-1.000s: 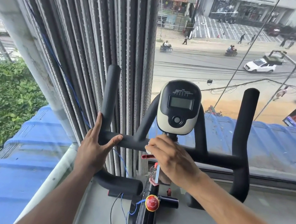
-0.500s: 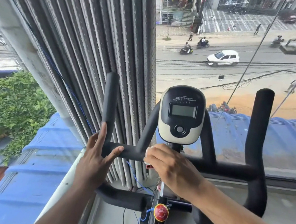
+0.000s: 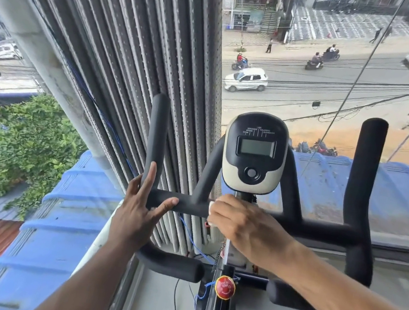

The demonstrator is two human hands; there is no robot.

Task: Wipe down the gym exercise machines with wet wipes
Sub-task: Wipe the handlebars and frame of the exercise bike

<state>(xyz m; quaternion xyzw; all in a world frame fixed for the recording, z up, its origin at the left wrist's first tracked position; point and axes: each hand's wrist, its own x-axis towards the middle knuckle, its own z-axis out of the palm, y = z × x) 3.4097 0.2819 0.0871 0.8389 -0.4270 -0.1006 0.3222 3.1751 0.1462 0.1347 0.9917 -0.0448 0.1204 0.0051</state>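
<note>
Nearest, a red round knob sits on the exercise bike's frame, between two padded lower grips. Just beyond, the black handlebar crosses the view, with two upright horns rising at its left and right ends. The left hand rests against the bar's left corner, fingers straight and spread, thumb on the crossbar. The right hand curls over the crossbar's middle, fingers clasping a white wet wipe against the foam; only a small edge of the wipe shows. Above it stands one console, with a grey screen and a round button. Farther left hang grey vertical blinds, with a blue wire trailing down them. Beyond the window lies a street with a white car.
</note>
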